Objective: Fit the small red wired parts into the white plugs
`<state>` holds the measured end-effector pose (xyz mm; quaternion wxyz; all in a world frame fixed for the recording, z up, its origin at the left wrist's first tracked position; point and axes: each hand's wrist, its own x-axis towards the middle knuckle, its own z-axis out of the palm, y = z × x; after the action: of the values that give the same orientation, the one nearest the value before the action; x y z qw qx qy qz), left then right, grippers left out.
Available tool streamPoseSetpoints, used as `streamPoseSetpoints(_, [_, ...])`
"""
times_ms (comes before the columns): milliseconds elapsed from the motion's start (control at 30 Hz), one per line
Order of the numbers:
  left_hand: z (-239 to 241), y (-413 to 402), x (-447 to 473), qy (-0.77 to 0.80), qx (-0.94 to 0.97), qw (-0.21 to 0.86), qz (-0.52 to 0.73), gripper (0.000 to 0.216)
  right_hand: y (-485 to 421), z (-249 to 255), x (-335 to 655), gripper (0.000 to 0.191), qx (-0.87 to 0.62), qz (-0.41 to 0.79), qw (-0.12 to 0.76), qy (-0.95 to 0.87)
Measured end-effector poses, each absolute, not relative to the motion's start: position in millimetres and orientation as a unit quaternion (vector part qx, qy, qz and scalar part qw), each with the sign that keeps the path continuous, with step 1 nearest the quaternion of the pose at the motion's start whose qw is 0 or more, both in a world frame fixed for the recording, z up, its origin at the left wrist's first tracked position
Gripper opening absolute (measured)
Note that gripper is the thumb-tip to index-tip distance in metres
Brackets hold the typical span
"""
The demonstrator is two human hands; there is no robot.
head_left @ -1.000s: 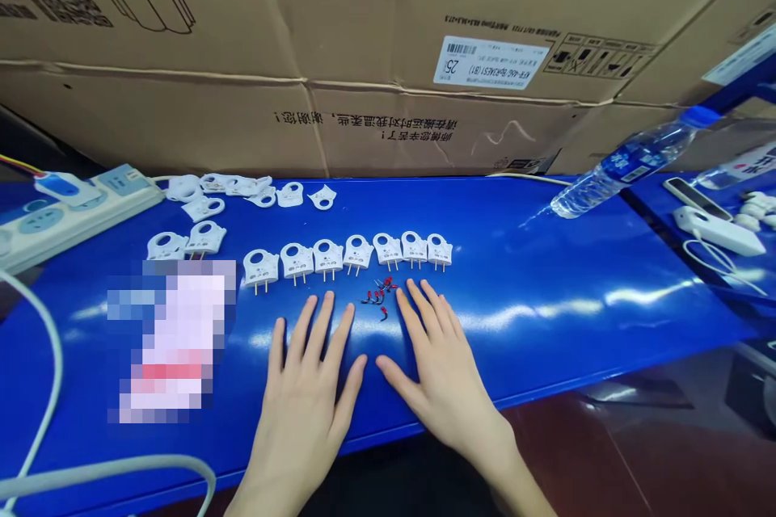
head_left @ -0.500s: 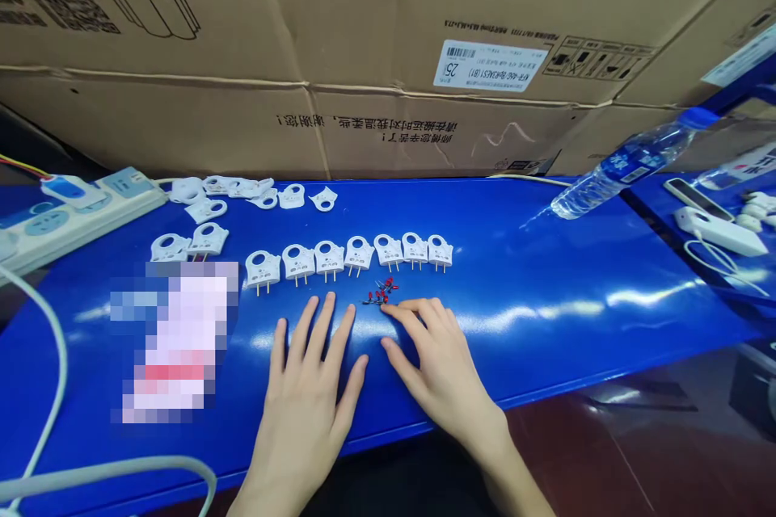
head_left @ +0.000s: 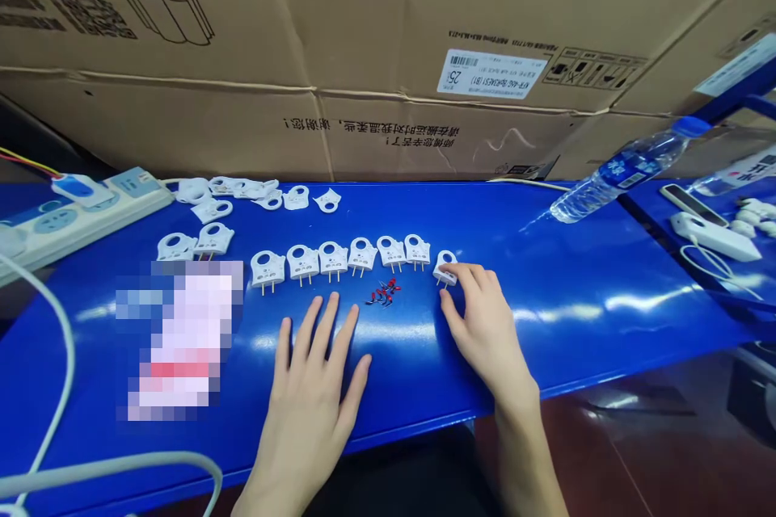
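A row of several white plug halves with metal prongs [head_left: 348,257] lies on the blue table [head_left: 575,299]. My right hand [head_left: 482,319] pinches the rightmost plug half [head_left: 445,266] between thumb and fingers. Flat on the table lies my left hand [head_left: 318,371], fingers spread, holding nothing. A small heap of red components with thin leads [head_left: 381,293] sits between my two hands, just below the row.
More white plug halves [head_left: 242,194] are scattered at the back left. A power strip [head_left: 66,214] and white cables are at the left. A water bottle [head_left: 618,170] lies at the back right, a phone and white charger [head_left: 709,230] beyond. Cardboard boxes [head_left: 364,56] wall the back.
My right hand moved right and up from beside the red components to the rightmost plug half and closed on it. My left hand has stayed flat.
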<state>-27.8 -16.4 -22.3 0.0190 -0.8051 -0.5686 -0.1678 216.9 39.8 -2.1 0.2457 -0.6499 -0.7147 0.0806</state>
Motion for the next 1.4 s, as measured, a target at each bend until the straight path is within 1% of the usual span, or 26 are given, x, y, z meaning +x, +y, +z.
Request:
streamPoseSetpoints(67, [-21.7,-16.9,-27.8,-0.571,-0.804,0.013,-0.169,0.061,37.0,-2.5,216.4,0.026,-0.656,0.086,0.269,-0.700])
streamPoseSetpoints(200, [-20.3,-17.3,-27.6,-0.573,-0.800,-0.004,-0.175,0.061,31.7,1.6,210.4,0.024,-0.629,0.117,0.319,-0.700])
streamPoseSetpoints(300, [-20.2,-16.9,-27.8,-0.573,-0.795,-0.018,-0.198,0.061,26.8,7.0,199.9,0.023,-0.563,0.160,0.355,-0.729])
streamPoseSetpoints(400, [-20.5,-16.6,-29.7,-0.577,-0.780,-0.042,-0.237,0.059,21.1,10.0,185.6,0.028,-0.473,0.200,0.379,-0.770])
streamPoseSetpoints(500, [-20.4,-15.8,-33.4,-0.576,-0.767,-0.059,-0.276,0.056,15.5,8.5,173.0,0.032,-0.415,0.225,0.374,-0.798])
streamPoseSetpoints(600, [-19.1,-14.2,-36.3,-0.558,-0.775,-0.069,-0.289,0.047,11.1,4.9,167.2,0.031,-0.399,0.239,0.333,-0.820])
streamPoseSetpoints(700, [-17.1,-12.6,-36.2,-0.547,-0.787,-0.083,-0.275,0.035,8.5,3.0,167.7,0.030,-0.404,0.249,0.300,-0.827])
streamPoseSetpoints(833, [-15.4,-12.1,-34.1,-0.541,-0.797,-0.087,-0.253,0.021,7.6,5.1,170.1,0.033,-0.414,0.261,0.281,-0.825])
streamPoseSetpoints(967, [-16.7,-12.6,-35.1,-0.539,-0.799,-0.091,-0.249,0.016,8.5,4.3,170.6,0.030,-0.454,0.239,0.323,-0.795])
streamPoseSetpoints(1033, [-17.8,-12.4,-36.3,-0.535,-0.802,-0.082,-0.254,0.016,9.4,1.7,171.0,0.032,-0.498,0.214,0.337,-0.770])
streamPoseSetpoints(1133, [-19.2,-11.3,-37.1,-0.530,-0.800,-0.078,-0.269,0.018,10.8,-2.4,171.1,0.037,-0.544,0.184,0.331,-0.749])
streamPoseSetpoints(1267, [-21.3,-9.4,-36.4,-0.532,-0.794,-0.088,-0.281,0.022,12.4,-4.5,168.1,0.039,-0.560,0.170,0.285,-0.759])
streamPoseSetpoints(1333, [-22.6,-9.0,-36.4,-0.535,-0.788,-0.087,-0.292,0.024,13.0,-4.0,165.9,0.039,-0.567,0.168,0.272,-0.759])
streamPoseSetpoints(1400, [-23.6,-9.0,-36.7,-0.538,-0.781,-0.089,-0.304,0.025,13.4,-3.1,164.4,0.035,-0.570,0.173,0.280,-0.753])
